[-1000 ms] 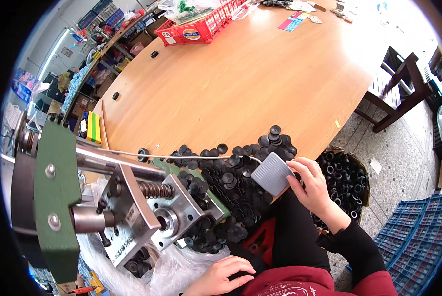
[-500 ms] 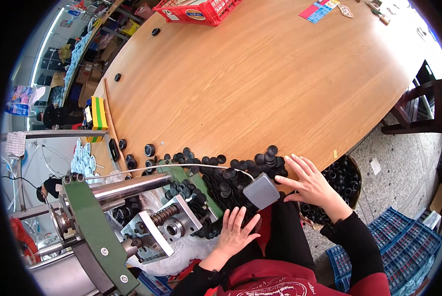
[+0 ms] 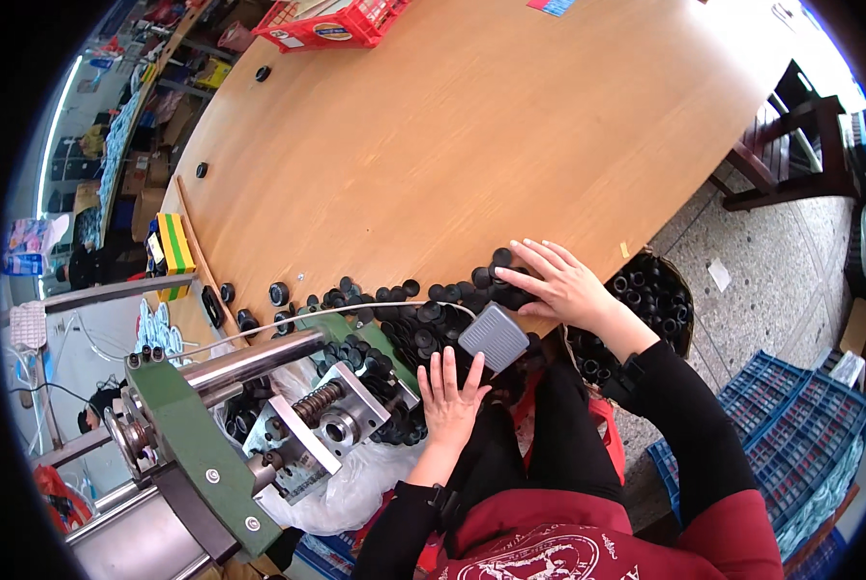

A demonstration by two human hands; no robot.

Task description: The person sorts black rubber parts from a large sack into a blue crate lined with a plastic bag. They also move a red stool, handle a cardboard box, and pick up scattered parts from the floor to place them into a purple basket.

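Small black round discs (image 3: 424,334) lie in a loose heap along the table's near edge. My right hand (image 3: 576,296) rests over the right end of this heap, fingers spread and fingertips at the discs; what lies under the palm is hidden. A grey ribbed foot pedal (image 3: 494,337) with a pale cable sits between my hands on the heap's near side. My left hand (image 3: 447,406) is beside the pedal's near left corner, palm down, fingers apart, holding nothing that shows. To its left stands a green machine (image 3: 193,435) with a metal spring clamp (image 3: 344,425).
A basket of black ring-shaped parts (image 3: 682,314) stands on the floor beside the table. Blue crates (image 3: 791,416) lie at the lower right, below a dark wooden chair (image 3: 791,155). A red plastic crate (image 3: 351,27) sits at the table's far side. Several black caps (image 3: 278,293) stand along the left edge.
The whole view has shifted. My right hand has moved farther forward over the discs at the heap's right end. My left hand has slid slightly forward beside the pedal.
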